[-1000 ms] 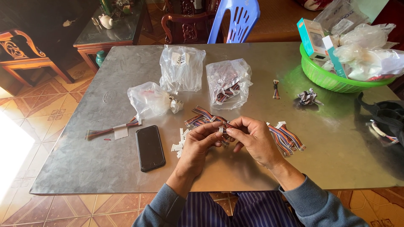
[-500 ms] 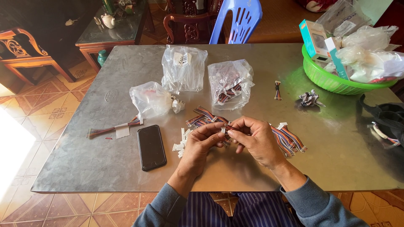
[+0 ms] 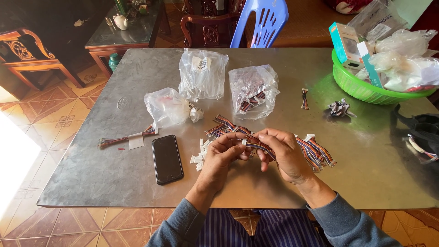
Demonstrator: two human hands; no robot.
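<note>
Striped wire bundle (image 3: 256, 145) mid-table, between hands

connector hidden between fingers (image 3: 238, 142), green basket (image 3: 361, 91) cut off at right edge

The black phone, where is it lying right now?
In the head view the black phone lies flat on the grey table, just left of the left hand, below a crumpled clear bag and beside a small pile of white connectors.

Both hands, left hand (image 3: 222, 158) and right hand (image 3: 283, 153), pinching a multicoloured ribbon cable (image 3: 256, 145) above the metal table (image 3: 114, 174), black phone (image 3: 167, 158) lying just left.
</note>
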